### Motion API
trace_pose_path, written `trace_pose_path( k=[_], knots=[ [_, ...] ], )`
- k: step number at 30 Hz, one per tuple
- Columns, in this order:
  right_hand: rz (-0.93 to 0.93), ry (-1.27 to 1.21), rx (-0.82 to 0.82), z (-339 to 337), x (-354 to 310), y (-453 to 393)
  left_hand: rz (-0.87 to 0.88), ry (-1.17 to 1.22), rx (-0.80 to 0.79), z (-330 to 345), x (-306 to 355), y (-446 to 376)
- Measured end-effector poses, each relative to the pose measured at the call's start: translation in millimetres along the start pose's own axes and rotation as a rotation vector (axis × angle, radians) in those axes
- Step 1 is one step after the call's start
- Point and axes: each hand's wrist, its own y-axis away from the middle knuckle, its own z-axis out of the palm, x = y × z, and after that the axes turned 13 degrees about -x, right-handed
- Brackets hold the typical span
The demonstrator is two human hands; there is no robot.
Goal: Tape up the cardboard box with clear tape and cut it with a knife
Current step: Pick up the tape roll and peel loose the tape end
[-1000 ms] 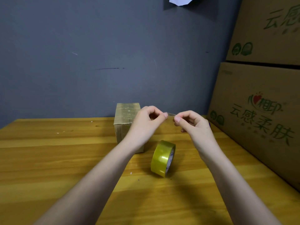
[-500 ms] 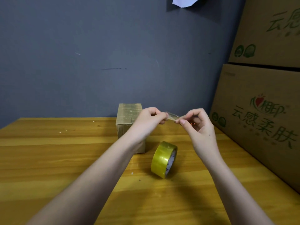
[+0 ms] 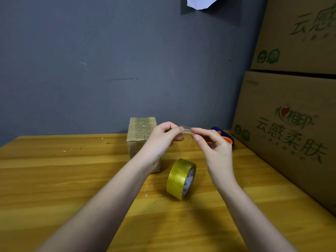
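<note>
Head view: left hand [image 3: 161, 137] and right hand [image 3: 214, 148] each pinch a small strip of clear tape [image 3: 187, 129] in closed grip above the counter [image 3: 54, 179], near the tape roll [image 3: 181, 178] and cardboard box [image 3: 140, 131].

We see a yellow wooden table [image 3: 54, 188] carrying a small taped cardboard box [image 3: 140, 135] at 12 o'clock, a tape roll [image 3: 179, 178] on edge near it at centre, a blue-orange tool [image 3: 225, 137] at 2 o'clock, large cartons [image 3: 291, 124] at 3 o'clock.
</note>
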Motion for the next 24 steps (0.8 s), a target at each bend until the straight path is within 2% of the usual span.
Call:
trace_pose_path(
  k=[5, 10, 14, 19, 24],
  knots=[
    [0.000, 0.081, 0.091, 1, 1, -2, 0.002, -0.013, 0.039, -2, 0, -1],
    [-0.069, 0.178, 0.113, -2, -3, -2, 0.029, -0.064, 0.038, -2, 2, 0],
    [-0.046, 0.063, 0.183, -2, -1, 5, 0.008, -0.022, 0.048, -3, 1, 1],
    [-0.051, 0.111, 0.005, 3, 8, 8, -0.012, -0.009, 0.044, -1, 2, 1],
    [-0.046, 0.105, -0.013, 6, 3, 1, -0.027, 0.003, 0.048, -1, 3, 2]
  ],
)
